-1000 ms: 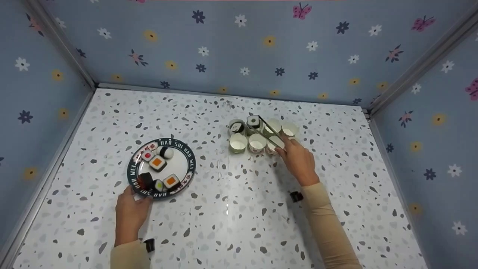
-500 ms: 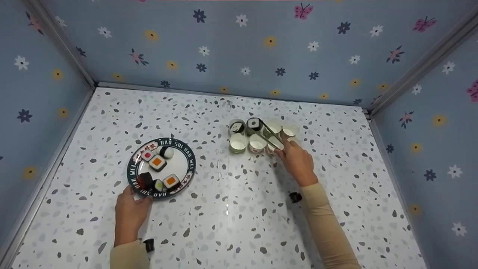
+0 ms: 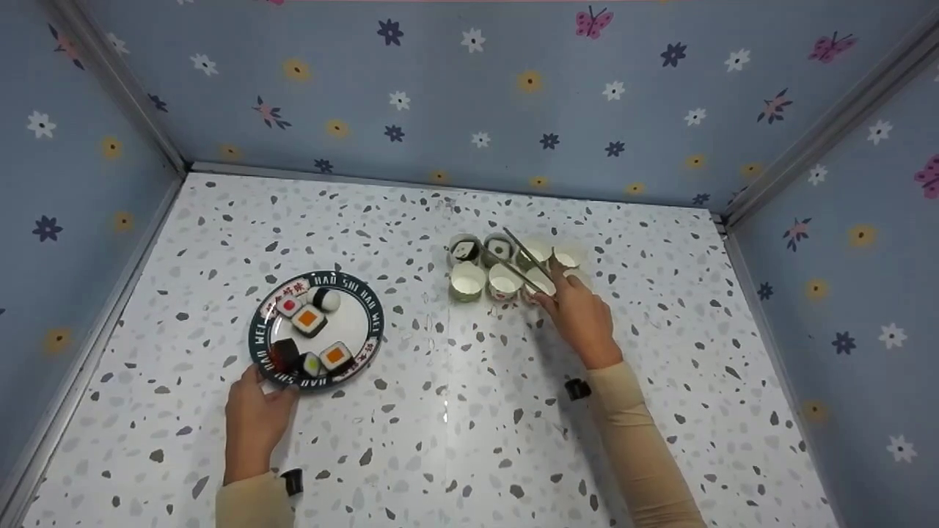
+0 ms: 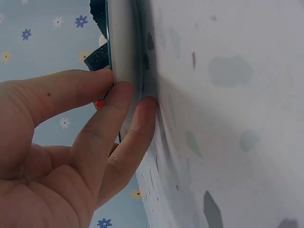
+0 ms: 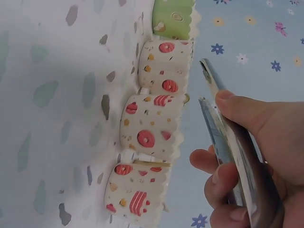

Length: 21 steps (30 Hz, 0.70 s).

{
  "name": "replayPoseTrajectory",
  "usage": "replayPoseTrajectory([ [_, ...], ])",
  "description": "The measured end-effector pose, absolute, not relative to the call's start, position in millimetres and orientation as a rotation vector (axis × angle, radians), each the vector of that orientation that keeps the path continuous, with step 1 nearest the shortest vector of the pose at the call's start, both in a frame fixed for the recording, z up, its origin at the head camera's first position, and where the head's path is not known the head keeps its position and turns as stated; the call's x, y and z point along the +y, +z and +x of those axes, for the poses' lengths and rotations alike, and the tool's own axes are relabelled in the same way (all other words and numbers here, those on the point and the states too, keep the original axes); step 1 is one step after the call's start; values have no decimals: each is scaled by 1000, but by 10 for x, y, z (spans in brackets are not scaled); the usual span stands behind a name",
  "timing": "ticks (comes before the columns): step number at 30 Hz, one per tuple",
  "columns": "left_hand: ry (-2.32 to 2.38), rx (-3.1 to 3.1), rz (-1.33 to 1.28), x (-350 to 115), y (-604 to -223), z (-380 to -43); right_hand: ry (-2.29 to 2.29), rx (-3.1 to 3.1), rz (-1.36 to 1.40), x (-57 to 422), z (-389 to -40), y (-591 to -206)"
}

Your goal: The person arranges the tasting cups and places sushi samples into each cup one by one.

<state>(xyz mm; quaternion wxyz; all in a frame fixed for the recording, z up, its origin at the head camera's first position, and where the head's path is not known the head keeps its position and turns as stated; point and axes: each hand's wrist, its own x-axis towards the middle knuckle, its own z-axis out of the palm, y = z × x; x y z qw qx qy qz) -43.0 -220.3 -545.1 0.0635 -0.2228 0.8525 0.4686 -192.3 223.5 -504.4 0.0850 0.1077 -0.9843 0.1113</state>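
My left hand (image 3: 253, 414) holds the near-left rim of a round plate (image 3: 375, 323) with a dark lettered border. In the left wrist view its fingertips (image 4: 118, 92) lie at the plate's edge. On the plate are several toy sushi pieces, among them two orange-centred rolls (image 3: 309, 318) and a dark piece (image 3: 285, 354). My right hand (image 3: 585, 319) grips metal tongs (image 5: 240, 156), their tips apart with nothing between them, above the paper cups (image 3: 467, 284). A white-and-black sushi roll (image 3: 499, 250) sits in the second back cup, beside another sushi piece (image 3: 464, 251) in the first.
The cups stand in two rows toward the back of the speckled white table (image 3: 440, 455); several hold nothing visible. Printed cake patterns show on the near cups (image 5: 147, 123), and a green cup (image 5: 173, 19) stands at the row's end. Blue flowered walls (image 3: 469, 95) enclose three sides.
The sushi roll has gone down into the second back cup and the tongs have spread, letting it go. My left hand and the plate have stayed put.
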Motion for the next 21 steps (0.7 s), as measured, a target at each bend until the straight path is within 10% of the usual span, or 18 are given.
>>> replayPoseTrajectory([
  [21, 1418, 2557, -701, -2199, -5437, -438, 340, -2820, 770, 1290, -1674, -5126],
])
